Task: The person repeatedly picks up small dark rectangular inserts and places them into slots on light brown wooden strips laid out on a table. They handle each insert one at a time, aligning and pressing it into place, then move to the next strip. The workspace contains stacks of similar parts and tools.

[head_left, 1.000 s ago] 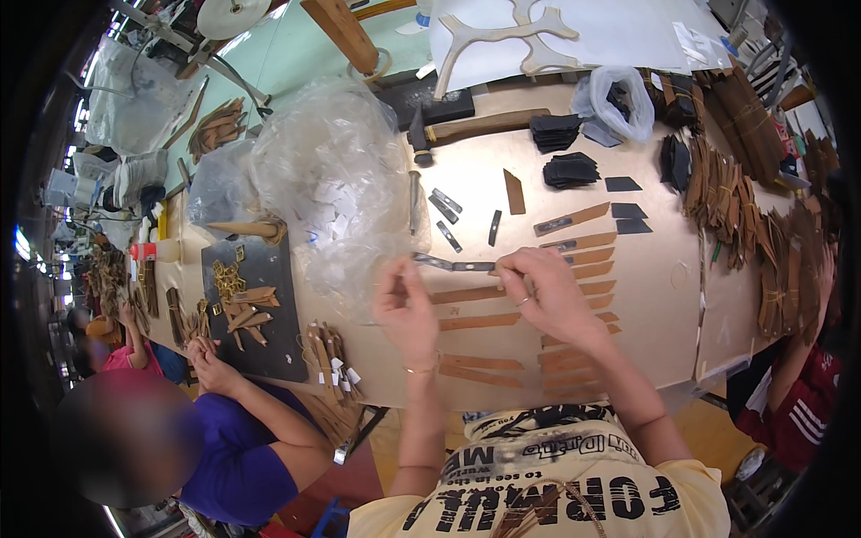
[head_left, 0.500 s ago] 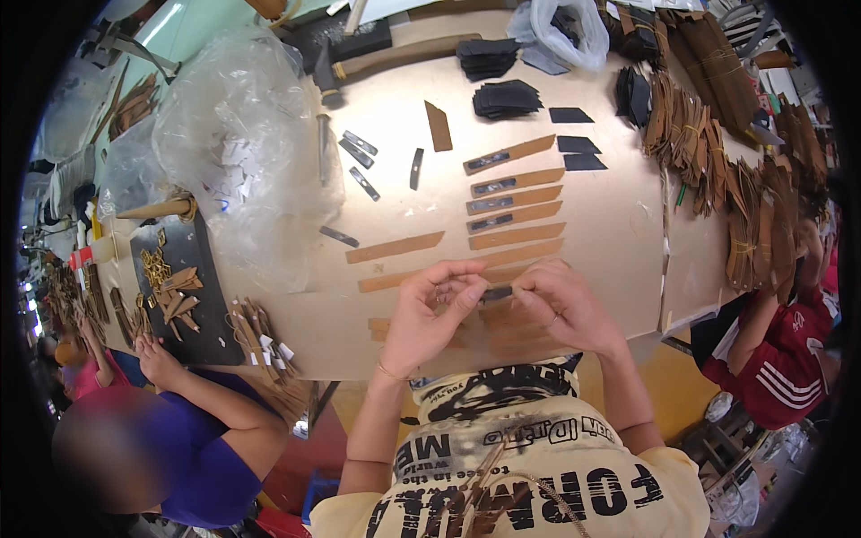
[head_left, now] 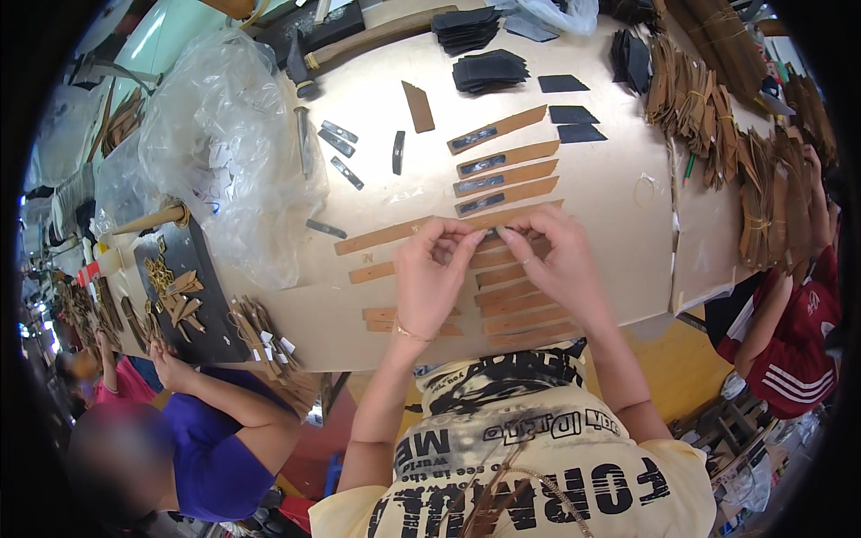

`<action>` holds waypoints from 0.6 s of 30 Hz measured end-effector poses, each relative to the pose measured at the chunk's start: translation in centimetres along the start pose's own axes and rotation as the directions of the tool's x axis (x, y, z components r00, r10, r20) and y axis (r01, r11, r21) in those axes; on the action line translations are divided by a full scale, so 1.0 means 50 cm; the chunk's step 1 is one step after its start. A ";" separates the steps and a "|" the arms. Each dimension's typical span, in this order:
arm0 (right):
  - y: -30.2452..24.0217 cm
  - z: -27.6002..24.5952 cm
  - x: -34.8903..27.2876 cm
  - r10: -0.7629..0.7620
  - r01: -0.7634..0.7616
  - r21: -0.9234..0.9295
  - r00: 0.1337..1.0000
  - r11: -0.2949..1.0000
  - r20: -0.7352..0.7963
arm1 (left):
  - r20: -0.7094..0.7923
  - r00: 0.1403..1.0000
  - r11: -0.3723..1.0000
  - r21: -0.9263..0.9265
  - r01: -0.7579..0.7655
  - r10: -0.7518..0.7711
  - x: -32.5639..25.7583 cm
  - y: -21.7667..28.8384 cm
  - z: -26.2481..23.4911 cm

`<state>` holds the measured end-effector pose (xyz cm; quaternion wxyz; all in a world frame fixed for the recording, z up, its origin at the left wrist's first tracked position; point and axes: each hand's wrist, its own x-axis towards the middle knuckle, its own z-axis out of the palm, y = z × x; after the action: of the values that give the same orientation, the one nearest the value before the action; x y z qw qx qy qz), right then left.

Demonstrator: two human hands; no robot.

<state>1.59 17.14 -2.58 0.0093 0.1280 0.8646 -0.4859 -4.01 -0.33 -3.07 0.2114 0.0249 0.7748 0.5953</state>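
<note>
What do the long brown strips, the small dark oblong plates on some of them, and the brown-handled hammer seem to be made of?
Long brown strips: probably leather or imitation leather, matt, with thin, neat edges.
Small dark oblong plates: perhaps metal or plastic, glossy, with bright reflections.
Brown-handled hammer: handle likely wood, dull brown; head apparently metal, dark grey.

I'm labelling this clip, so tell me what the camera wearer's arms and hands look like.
The left hand and right hand are gloveless. A thin, gold-toned bracelet circles the left wrist; a ring seems to show on the right. The forearms are uncovered below short, pale yellow sleeves.
</note>
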 end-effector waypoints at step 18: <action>0.008 0.040 0.012 -0.044 0.002 -0.263 0.987 0.965 -0.154 | -0.152 0.988 0.990 0.141 0.009 0.013 0.021 -0.007 0.030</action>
<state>0.87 15.78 -4.04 -0.0483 0.1538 0.9206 -0.3557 -4.36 1.23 -4.00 0.1488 -0.0049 0.8287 0.5395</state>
